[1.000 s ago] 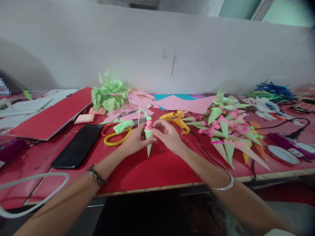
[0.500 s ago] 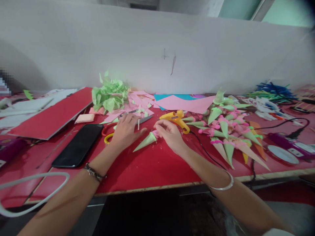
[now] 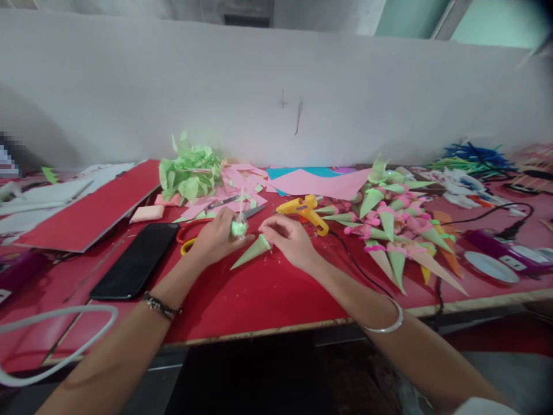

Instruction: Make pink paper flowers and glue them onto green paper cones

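Note:
My left hand [image 3: 217, 237] is closed around a green lollipop [image 3: 239, 229] in clear wrapping, its pale stick pointing up. Just to the right, a light green paper cone [image 3: 252, 253] lies on the red tabletop with its tip toward the lower left. The thumb and fingers of my right hand [image 3: 290, 239] pinch at the cone's wide end; the fingertips partly cover it. Behind my right hand rests a yellow glue gun [image 3: 306, 211]. Scissors with red and yellow handles [image 3: 186, 246] lie partly under my left hand.
A heap of finished pink and green paper cones [image 3: 391, 225] lies on the right. A black phone [image 3: 136, 260] and a red board [image 3: 90, 210] are on the left. Crumpled green paper [image 3: 190, 170] and pink sheets [image 3: 322, 181] line the back. The glue gun's cord [image 3: 358, 265] trails rightward.
The lollipop's green head now shows in my left hand, where only a stick was visible. My right fingers have shifted slightly left along the cone's wide end; the pink there is no longer seen.

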`<state>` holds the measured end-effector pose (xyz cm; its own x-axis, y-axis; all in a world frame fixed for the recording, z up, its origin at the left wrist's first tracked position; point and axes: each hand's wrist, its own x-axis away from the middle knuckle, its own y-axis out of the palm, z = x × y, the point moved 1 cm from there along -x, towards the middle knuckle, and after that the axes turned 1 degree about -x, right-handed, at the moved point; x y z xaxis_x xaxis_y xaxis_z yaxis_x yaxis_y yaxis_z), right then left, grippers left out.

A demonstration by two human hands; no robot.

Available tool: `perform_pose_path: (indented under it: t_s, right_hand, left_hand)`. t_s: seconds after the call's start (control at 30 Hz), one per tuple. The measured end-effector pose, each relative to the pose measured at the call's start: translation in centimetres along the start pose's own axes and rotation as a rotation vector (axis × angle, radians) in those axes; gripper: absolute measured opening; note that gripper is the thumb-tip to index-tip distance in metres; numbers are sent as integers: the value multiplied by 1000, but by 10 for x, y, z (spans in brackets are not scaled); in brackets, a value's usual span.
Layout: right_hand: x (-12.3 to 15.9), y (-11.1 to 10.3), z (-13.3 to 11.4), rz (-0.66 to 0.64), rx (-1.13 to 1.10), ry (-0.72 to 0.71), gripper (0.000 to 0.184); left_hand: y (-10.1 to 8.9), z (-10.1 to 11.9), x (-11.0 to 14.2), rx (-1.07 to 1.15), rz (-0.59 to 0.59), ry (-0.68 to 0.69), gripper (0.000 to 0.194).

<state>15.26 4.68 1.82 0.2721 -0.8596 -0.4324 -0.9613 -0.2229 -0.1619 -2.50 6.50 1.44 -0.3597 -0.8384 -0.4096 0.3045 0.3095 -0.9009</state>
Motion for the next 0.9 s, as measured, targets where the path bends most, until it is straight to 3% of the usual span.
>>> perform_pose_path:
  t_s: [0.13, 0.27, 0.53, 0.9]
  right_hand:
    - [1, 0, -1, -50, 172, -93, 12]
    - [1, 0, -1, -93, 245, -140, 16]
    - [2, 0, 0, -143, 171, -179, 16]
    - [3, 3, -1, -79, 188, -165, 5]
  left_hand:
    - [-3, 17, 4, 18, -63, 30, 38]
    - [-2, 20, 6, -31, -113, 21, 36]
    - [-8, 23, 6, -77, -148, -80, 33]
    - [-8, 30, 6, -88, -187, -8, 31]
